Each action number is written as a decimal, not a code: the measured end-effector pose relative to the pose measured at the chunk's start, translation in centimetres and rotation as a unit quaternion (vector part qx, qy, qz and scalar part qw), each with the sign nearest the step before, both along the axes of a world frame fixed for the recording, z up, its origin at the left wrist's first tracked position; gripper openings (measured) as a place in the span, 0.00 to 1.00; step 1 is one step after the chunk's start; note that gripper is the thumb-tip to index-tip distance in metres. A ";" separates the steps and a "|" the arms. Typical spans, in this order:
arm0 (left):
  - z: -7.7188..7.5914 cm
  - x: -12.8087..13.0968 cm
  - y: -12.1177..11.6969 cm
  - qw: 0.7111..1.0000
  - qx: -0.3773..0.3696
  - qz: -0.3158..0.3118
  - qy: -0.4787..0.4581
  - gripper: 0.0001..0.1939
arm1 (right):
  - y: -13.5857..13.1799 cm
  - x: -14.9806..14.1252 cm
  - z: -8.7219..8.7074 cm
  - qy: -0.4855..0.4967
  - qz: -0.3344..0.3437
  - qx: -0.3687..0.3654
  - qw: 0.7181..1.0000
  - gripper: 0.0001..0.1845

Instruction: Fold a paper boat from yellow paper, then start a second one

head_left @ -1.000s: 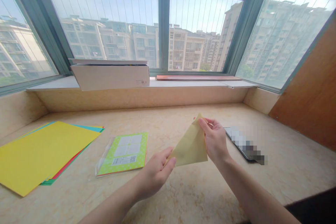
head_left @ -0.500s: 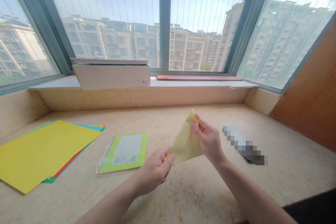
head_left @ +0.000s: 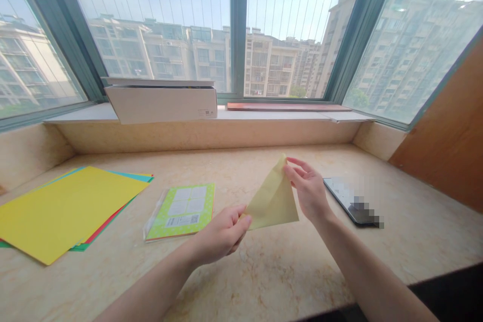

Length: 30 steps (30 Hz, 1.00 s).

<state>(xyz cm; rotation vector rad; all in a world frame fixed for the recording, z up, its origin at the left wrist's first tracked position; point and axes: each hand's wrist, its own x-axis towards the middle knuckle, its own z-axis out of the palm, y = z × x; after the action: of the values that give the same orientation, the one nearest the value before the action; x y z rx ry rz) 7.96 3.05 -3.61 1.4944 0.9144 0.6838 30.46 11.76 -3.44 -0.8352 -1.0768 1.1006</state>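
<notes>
Pinching pale yellow paper (head_left: pixel 272 206) at two corners with left fingers (head_left: pixel 241 226) and right fingers (head_left: pixel 295 175); likely bending softly, weighing little between them.

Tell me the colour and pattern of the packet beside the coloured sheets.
The packet is lime green with pale dots, best seen in the head view.

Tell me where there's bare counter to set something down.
Bare counter shows between the forearms; right of the phone, toward the brown panel; and beyond the pale yellow paper, before the window ledge. The left is crowded by coloured sheets and the green packet, the middle by the left hand and right hand.
</notes>
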 end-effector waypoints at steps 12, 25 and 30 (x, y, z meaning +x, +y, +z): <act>0.0 -1.3 1.6 0.976 0.109 0.151 0.111 0.20 | 0.9 1.7 0.3 -0.029 0.155 -0.030 0.987 0.19; 0.2 -3.3 2.8 0.953 0.188 0.189 0.143 0.25 | 1.0 1.5 0.1 -0.056 0.141 0.031 0.988 0.20; 0.9 -4.3 2.9 0.971 0.164 0.173 0.025 0.32 | 1.0 1.6 0.2 -0.033 0.145 0.028 0.988 0.20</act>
<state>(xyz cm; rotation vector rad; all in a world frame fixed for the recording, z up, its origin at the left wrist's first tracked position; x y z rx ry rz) 3.68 5.97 -2.74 1.6630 1.1571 1.0993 32.07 12.76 -3.29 -0.6862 -1.3085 1.2853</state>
